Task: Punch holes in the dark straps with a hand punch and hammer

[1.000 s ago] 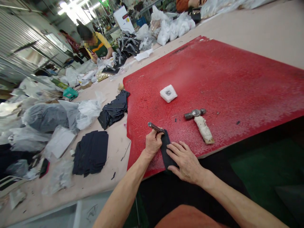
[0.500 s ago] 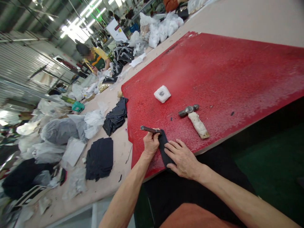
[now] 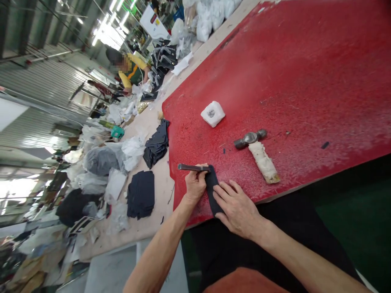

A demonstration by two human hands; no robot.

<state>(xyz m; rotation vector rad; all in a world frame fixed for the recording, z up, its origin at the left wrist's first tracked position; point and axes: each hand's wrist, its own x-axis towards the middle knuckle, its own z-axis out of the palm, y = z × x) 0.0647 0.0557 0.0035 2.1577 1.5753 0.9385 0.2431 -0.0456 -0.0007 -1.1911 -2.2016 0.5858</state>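
My left hand (image 3: 196, 185) is closed around a metal punch (image 3: 189, 167). The tool is tilted almost level, with its tip at the upper end of a dark strip of material (image 3: 213, 191). That strip lies on the red mat (image 3: 275, 69) near its front edge. My right hand (image 3: 238, 207) rests on the strip's right side, fingers stretched out and thumb near its lower end. To the right of the hands lies a ball-peen hammer (image 3: 251, 138) with a wrapped white handle. A white block (image 3: 213, 114) with a grey-marked top sits farther back.
Left of the mat are a neat stack of dark pieces (image 3: 141, 194) and a looser pile of dark pieces (image 3: 157, 143). Plastic bags (image 3: 100, 162) crowd the table beyond. A person in a yellow and green shirt (image 3: 134, 73) works at the far left side.
The camera view has shifted, so the mat, hammer and stacks appear displaced. The punch looks tipped slightly closer to level. Both hands keep their places on the strip.
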